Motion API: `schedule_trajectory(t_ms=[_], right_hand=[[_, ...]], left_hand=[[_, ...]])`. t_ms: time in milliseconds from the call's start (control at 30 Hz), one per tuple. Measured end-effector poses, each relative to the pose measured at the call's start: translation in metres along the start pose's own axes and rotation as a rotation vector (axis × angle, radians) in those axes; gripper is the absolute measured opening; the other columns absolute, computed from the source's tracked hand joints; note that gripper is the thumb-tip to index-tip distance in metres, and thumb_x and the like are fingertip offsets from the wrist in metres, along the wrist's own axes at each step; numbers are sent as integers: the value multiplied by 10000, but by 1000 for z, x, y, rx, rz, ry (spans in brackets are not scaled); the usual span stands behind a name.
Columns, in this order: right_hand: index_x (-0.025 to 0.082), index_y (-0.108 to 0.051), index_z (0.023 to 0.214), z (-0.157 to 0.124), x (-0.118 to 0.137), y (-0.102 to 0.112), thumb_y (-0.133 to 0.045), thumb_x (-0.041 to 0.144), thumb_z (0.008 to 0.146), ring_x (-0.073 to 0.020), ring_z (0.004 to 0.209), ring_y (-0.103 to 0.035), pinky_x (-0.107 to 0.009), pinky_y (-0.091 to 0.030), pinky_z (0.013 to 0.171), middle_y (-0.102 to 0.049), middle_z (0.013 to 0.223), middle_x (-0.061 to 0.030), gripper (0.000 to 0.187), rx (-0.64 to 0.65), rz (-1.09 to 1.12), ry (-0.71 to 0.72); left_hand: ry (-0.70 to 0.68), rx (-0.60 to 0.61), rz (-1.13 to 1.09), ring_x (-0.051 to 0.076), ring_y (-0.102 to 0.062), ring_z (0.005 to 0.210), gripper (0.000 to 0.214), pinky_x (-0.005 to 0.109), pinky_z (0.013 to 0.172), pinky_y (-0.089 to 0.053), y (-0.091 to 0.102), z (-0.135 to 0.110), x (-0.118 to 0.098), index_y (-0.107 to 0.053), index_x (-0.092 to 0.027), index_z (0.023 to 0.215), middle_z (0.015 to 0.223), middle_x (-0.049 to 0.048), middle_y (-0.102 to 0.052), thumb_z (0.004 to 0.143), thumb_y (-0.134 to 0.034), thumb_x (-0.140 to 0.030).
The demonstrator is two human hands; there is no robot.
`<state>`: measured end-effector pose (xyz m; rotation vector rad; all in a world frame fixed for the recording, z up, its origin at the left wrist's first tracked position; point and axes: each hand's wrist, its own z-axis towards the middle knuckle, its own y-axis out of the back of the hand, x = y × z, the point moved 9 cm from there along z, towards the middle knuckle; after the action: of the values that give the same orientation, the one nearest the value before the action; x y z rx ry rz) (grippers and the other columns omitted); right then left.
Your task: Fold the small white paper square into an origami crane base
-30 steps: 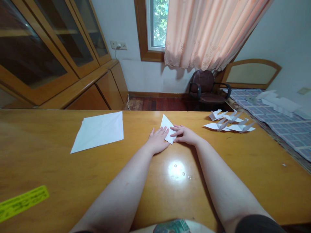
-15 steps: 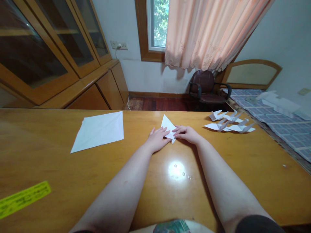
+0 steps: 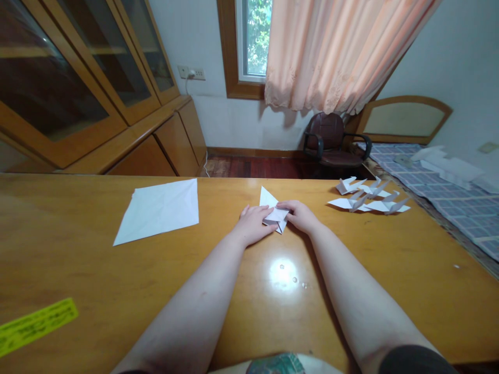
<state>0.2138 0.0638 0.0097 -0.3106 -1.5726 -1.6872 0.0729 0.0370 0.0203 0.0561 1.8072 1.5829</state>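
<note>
A small folded white paper (image 3: 273,209) lies on the wooden table (image 3: 97,270), its point aimed away from me. My left hand (image 3: 253,224) rests flat on the paper's left part, fingers stretched out, pressing it down. My right hand (image 3: 301,215) pinches a flap at the paper's right edge and has it lifted and folded over toward the left.
A flat white sheet (image 3: 159,209) lies to the left. Several finished folded paper figures (image 3: 368,196) sit at the right near the table's far edge. A yellow strip (image 3: 35,324) lies at the near left. Beyond the table stand a cabinet (image 3: 78,93), a dark chair (image 3: 333,139) and a bed (image 3: 448,192).
My right hand has gone from lying on the paper to gripping its right flap and lifting it over toward the left. My left hand has stayed in place, holding the paper down.
</note>
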Motion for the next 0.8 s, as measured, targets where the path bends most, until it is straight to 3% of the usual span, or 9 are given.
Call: schedule_trajectory(t_ms=[200,300,433,600,800], right_hand=[[211,-743,1004,1,1,3,-525,111,821,-203,997,-653,-343,-483,930,-732,1050,-58,301,-14,-19,-43],[209,-748,960,0,6,5,-550,199,852,-200,903,-656,-325,-496,841,-739,966,-55,226,-10,-47,-76],[199,-746,942,-1,7,7,-606,132,763,-194,884,-655,-303,-492,826,-739,941,-50,237,-18,-34,-123],[205,-737,969,-2,7,5,-590,24,670,-190,916,-649,-283,-484,835,-734,977,-47,379,-25,-107,-158],[217,-731,917,0,18,4,-545,202,847,-189,848,-619,-272,-446,758,-717,873,-54,199,19,-318,-125]], left_hand=[[25,-100,-6,287,-493,1249,591,453,1083,-339,2,2,5,-507,-238,1385,1368,74,-575,834,-590,-435],[60,-157,-39,263,-555,1173,519,450,1104,-319,6,4,10,-539,-215,1353,1237,72,-660,854,-567,-358],[53,-123,-118,231,-582,1159,514,441,1162,-248,3,5,12,-554,-216,1339,1234,60,-669,825,-559,-216],[25,-104,-69,245,-532,1238,626,401,1143,-299,-1,6,11,-560,-221,1342,1349,62,-598,736,-549,-63],[43,-132,-133,216,-583,1158,508,322,1011,-430,-1,7,11,-612,-245,1285,1298,48,-632,838,-448,-68]])
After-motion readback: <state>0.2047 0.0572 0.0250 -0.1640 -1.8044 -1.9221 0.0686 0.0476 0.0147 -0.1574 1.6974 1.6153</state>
